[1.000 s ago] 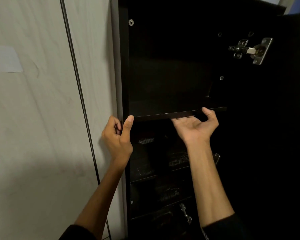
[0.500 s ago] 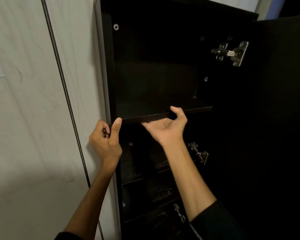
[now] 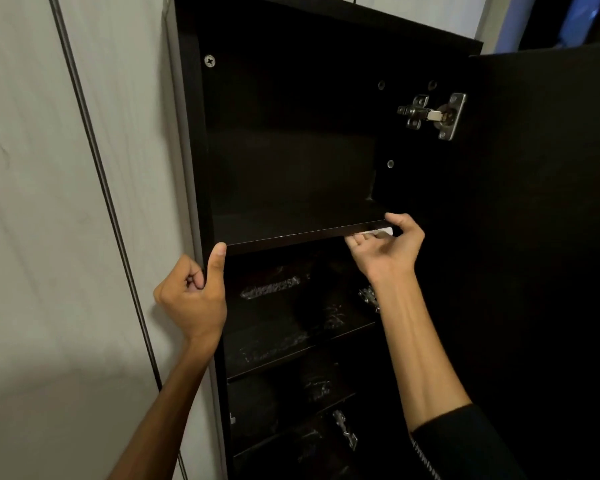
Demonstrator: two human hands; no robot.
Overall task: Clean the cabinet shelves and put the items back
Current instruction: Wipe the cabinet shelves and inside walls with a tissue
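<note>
Black cabinet point(image 3: 326, 98) and shelf point(image 3: 291, 233), silver hinge point(image 3: 433, 116), pale grey wall point(image 3: 32, 202), black sleeve point(image 3: 465, 441).

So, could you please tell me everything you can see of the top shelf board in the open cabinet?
The top shelf board is a thin, dark brown panel that looks like laminated wood. It lies roughly level across the cabinet, and nothing shows on its top. The left hand rests its thumb against the front edge at the left end. The right hand grips the right end, thumb above and fingers beneath, near something small and white.
</note>
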